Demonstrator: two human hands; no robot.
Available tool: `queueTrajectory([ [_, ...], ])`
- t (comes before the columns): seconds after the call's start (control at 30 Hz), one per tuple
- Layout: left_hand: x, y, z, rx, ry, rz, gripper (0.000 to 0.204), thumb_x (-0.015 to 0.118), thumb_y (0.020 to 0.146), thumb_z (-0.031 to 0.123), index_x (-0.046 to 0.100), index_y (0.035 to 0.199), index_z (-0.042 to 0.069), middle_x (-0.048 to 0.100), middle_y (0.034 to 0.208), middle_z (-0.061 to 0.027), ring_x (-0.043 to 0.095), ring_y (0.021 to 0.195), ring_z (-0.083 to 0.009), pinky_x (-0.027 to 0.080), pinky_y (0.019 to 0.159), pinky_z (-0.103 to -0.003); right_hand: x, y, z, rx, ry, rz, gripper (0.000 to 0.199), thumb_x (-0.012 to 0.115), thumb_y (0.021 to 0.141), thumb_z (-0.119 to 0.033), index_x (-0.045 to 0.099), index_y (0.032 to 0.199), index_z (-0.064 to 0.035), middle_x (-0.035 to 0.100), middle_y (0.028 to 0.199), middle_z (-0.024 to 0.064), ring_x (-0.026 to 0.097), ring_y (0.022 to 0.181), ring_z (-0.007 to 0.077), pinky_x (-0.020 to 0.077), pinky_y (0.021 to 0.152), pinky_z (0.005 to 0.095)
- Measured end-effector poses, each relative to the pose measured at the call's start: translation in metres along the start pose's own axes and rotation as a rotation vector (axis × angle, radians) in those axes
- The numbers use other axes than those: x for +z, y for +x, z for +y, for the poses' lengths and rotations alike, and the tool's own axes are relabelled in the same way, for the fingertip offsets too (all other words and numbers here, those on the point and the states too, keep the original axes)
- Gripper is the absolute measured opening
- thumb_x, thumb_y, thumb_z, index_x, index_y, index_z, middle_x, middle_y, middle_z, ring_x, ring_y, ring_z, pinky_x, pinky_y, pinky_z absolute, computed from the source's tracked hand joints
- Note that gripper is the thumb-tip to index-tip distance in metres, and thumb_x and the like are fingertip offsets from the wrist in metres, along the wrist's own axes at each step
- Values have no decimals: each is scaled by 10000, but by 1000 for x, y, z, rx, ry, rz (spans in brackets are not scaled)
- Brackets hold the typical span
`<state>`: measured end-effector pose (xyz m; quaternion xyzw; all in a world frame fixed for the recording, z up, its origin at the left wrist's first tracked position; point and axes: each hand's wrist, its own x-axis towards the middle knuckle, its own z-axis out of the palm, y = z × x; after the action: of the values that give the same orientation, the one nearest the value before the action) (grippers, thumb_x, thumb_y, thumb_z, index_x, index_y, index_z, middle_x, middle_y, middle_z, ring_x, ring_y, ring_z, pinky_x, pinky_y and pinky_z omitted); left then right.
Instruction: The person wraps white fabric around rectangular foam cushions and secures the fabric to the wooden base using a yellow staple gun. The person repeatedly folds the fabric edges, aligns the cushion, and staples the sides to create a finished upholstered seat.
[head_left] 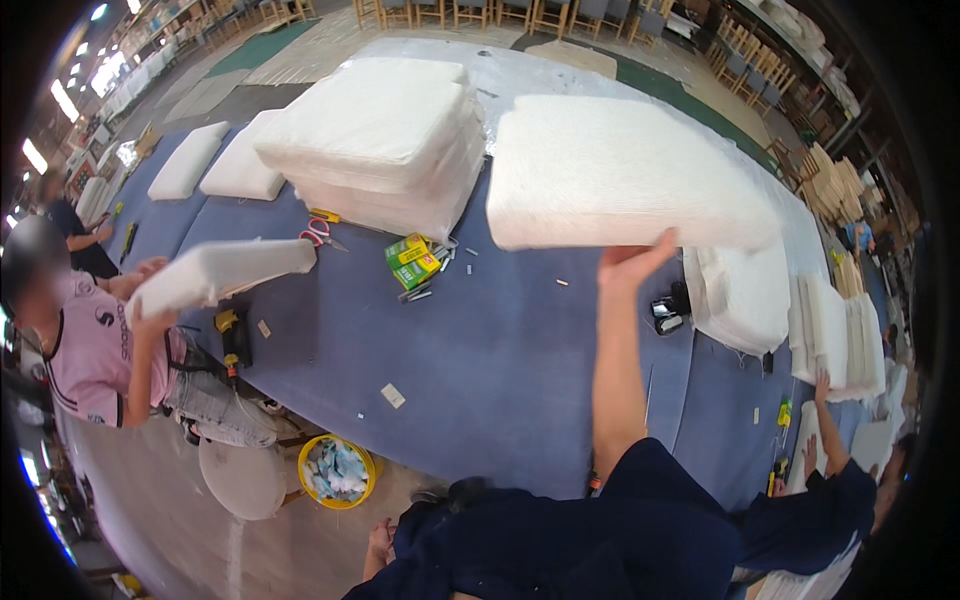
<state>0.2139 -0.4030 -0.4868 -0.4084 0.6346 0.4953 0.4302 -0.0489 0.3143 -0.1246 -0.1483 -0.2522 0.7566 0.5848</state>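
One white pad (620, 175) was clamped in the fingers of our right hand (632, 264), maybe so it wouldn't drop, but we couldn't tell how our left hand's (381, 542) fingers sat.

I face a row of wooden chairs (515, 8); bright lamps (64, 101) glow to my left, and a round stool (243, 482) stands nearby on the greyish floor (185, 520).
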Motion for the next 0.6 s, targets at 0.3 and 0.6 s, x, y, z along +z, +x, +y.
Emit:
queueTrajectory([
  [0.3,0,-5,96,232,132,155,454,586,1067,467,666,1394,162,726,1046,-23,687,874,-156,536,748,-318,-327,-163,134,-230,-1545,-679,144,647,935,-75,752,1000,-150,700,929,76,669,897,304,533,763,440],
  [0.6,94,27,137,918,759,116,351,579,1083,336,735,1220,53,762,929,-94,678,707,-305,557,733,-401,-335,-258,67,48,-1567,-673,236,689,879,-54,730,1096,-137,656,1160,69,585,1116,342,500,944,472],
])
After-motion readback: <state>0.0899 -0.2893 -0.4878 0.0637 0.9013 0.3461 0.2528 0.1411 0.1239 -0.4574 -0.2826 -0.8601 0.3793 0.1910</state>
